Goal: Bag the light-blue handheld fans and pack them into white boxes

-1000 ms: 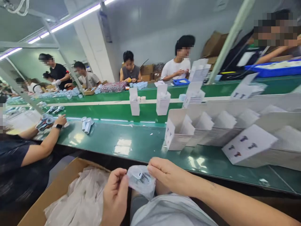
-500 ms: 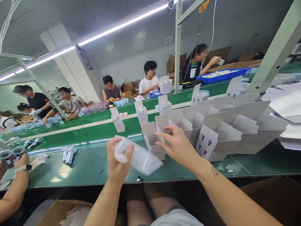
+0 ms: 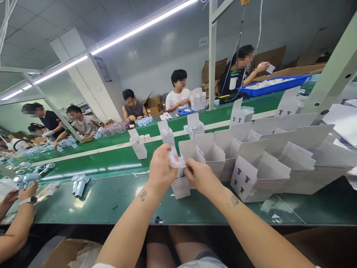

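1. Left hand [image 3: 163, 167]: fingers curled closed around a wrapped bag [image 3: 175, 161], gripping its upper part.
2. Right hand [image 3: 202, 176]: fingers mostly folded in, thumb and index tips close together at the bag's right end. Can't tell if they pinch the film or the rim of the box below.
3. Bag: translucent, bunched at the top, directly over a small white box [image 3: 182, 188]. Its lower end is at the box mouth; hands cover the rest, so can't tell how deep it sits. Contents unreadable.
4. That box stands upright on the green bench [image 3: 111, 208], just in front of the person.
5. To its right: close-packed rows of open white boxes [image 3: 219, 158], flaps up. The nearest printed box [image 3: 245, 176] shows small product pictures on its flap.
6. Beyond the bench: green conveyor [image 3: 111, 152] with more open boxes standing along it, one of them at left [image 3: 138, 147].
7. Left on bench: light-blue devices [image 3: 80, 185], lying together, well apart from the hands. Small black bits [image 3: 158, 220] sit at the near edge.
8. Lower left: carton [image 3: 57, 253] with clear bags [image 3: 86, 257] inside.
9. Far left: a co-worker's hand [image 3: 28, 191], watch on wrist, at similar devices. Other co-workers sit or stand across the line, near a blue tray [image 3: 279, 85] at right.
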The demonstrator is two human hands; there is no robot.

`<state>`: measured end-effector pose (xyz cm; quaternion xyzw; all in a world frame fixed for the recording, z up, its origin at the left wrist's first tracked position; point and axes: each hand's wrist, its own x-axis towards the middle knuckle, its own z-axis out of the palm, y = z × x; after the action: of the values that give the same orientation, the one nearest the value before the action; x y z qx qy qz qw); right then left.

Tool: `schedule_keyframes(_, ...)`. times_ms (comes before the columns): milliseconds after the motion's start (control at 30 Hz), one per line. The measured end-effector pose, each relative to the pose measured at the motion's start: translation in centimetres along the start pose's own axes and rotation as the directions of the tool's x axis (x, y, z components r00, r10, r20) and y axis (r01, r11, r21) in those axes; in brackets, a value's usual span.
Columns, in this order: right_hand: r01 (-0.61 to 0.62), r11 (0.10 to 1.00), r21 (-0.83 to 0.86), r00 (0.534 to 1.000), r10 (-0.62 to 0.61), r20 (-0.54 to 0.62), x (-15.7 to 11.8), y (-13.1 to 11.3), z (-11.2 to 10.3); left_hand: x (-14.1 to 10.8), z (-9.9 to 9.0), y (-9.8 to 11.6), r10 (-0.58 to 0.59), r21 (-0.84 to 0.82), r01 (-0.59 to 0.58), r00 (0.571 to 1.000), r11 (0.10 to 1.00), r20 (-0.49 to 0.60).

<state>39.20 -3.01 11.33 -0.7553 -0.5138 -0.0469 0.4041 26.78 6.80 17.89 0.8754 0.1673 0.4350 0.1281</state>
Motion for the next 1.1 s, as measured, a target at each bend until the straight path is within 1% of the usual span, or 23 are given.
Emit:
schedule_keyframes(33, -0.013, 1.000, -0.005, 1.000, 0.013, -0.001, 0.0, 0.2, 0.0, 0.5, 0.2, 0.6, 0.008, 0.061, -0.010, 0.999, 0.998, 0.033)
schedule_keyframes(67, -0.024, 1.000, -0.010, 1.000, 0.024, 0.000, 0.0, 0.3, 0.1, 1.1, 0.4, 1.1, -0.012, 0.120, 0.004, 0.997, 0.993, 0.071)
schedule_keyframes(133, -0.039, 0.999, -0.024, 0.999, 0.039, 0.001, -0.1, 0.4, 0.2, 2.3, 0.4, 1.9, -0.115, 0.238, 0.078, 0.983, 0.968, 0.143)
schedule_keyframes(200, -0.051, 0.998, -0.043, 0.999, 0.051, -0.002, -0.4, 0.2, 0.3, 3.0, 0.2, 2.3, -0.223, 0.362, 0.154, 0.962, 0.919, 0.155)
schedule_keyframes(233, -0.059, 0.997, -0.052, 0.998, 0.059, -0.004, -0.5, 0.0, 0.4, 3.1, 0.3, 2.4, -0.246, 0.421, 0.168, 0.959, 0.891, 0.138)
schedule_keyframes(267, -0.067, 0.996, -0.061, 0.998, 0.067, -0.006, -0.5, -0.1, 0.4, 3.0, 0.6, 2.4, -0.236, 0.472, 0.153, 0.964, 0.868, 0.121)
schedule_keyframes(300, -0.074, 0.995, -0.067, 0.997, 0.074, -0.005, -0.6, -0.2, 0.5, 2.7, 1.0, 2.5, -0.200, 0.513, 0.114, 0.973, 0.851, 0.114)
schedule_keyframes(333, -0.078, 0.994, -0.072, 0.997, 0.078, -0.001, -0.6, -0.3, 0.5, 2.3, 1.6, 2.6, -0.150, 0.544, 0.060, 0.981, 0.837, 0.123)
schedule_keyframes(400, -0.080, 0.994, -0.077, 0.997, 0.081, 0.014, -0.5, -0.5, 0.6, 1.3, 2.9, 2.6, -0.069, 0.572, -0.041, 0.983, 0.819, 0.169)
schedule_keyframes(433, -0.081, 0.994, -0.079, 0.996, 0.083, 0.019, -0.5, -0.5, 0.6, 0.8, 3.4, 2.5, -0.062, 0.578, -0.058, 0.981, 0.814, 0.185)
schedule_keyframes(467, -0.085, 0.993, -0.082, 0.996, 0.086, 0.018, -0.6, -0.5, 0.6, 0.3, 3.8, 2.4, -0.081, 0.581, -0.048, 0.978, 0.812, 0.194)
schedule_keyframes(533, -0.098, 0.991, -0.088, 0.995, 0.099, 0.001, -0.7, -0.5, 0.7, -1.0, 3.7, 2.1, -0.151, 0.582, 0.001, 0.966, 0.813, 0.210)
schedule_keyframes(600, -0.113, 0.990, -0.083, 0.994, 0.111, -0.022, -1.0, -0.5, 0.7, -2.8, 2.9, 1.7, -0.165, 0.571, -0.004, 0.956, 0.821, 0.244)
schedule_keyframes(667, -0.124, 0.990, -0.065, 0.992, 0.122, -0.038, -1.2, -0.6, 0.7, -4.9, 2.0, 0.9, -0.102, 0.533, -0.077, 0.949, 0.843, 0.299)
schedule_keyframes(733, -0.126, 0.991, -0.051, 0.991, 0.124, -0.047, -1.6, -0.7, 0.8, -6.7, 1.4, -0.3, -0.048, 0.467, -0.135, 0.932, 0.874, 0.358)
schedule_keyframes(800, -0.122, 0.992, 0.008, 0.992, 0.123, -0.035, -2.3, -1.0, 1.0, -7.8, 1.3, -1.6, -0.053, 0.393, -0.119, 0.915, 0.912, 0.400)
schedule_keyframes(833, -0.126, 0.989, 0.073, 0.992, 0.127, -0.017, -2.9, -1.1, 1.2, -8.1, 1.1, -2.3, -0.074, 0.355, -0.080, 0.914, 0.931, 0.399)
schedule_keyframes(900, -0.142, 0.966, 0.214, 0.990, 0.133, 0.055, -4.0, -1.3, 1.7, -8.3, 0.3, -3.3, -0.124, 0.277, 0.026, 0.932, 0.960, 0.341)
schedule_keyframes(967, -0.152, 0.949, 0.278, 0.983, 0.116, 0.142, -4.8, -1.5, 2.4, -8.2, -1.8, -3.6, -0.135, 0.173, 0.090, 0.953, 0.981, 0.270)
schedule_keyframes(1000, -0.150, 0.946, 0.288, 0.977, 0.096, 0.193, -4.9, -1.8, 2.8, -8.3, -3.2, -3.6, -0.114, 0.124, 0.086, 0.963, 0.989, 0.246)
schedule_keyframes(1033, -0.151, 0.938, 0.313, 0.960, 0.064, 0.271, -4.7, -2.3, 3.3, -8.3, -4.8, -3.5, -0.074, 0.081, 0.057, 0.971, 0.995, 0.228)
schedule_keyframes(1067, -0.162, 0.921, 0.356, 0.928, 0.020, 0.371, -4.1, -3.0, 4.0, -8.4, -6.5, -3.6, -0.028, 0.042, 0.019, 0.976, 0.999, 0.214)
schedule_keyframes(1100, -0.183, 0.896, 0.404, 0.880, -0.035, 0.474, -3.3, -4.0, 4.8, -8.5, -8.2, -3.8, 0.004, 0.005, -0.005, 0.981, 1.000, 0.196)
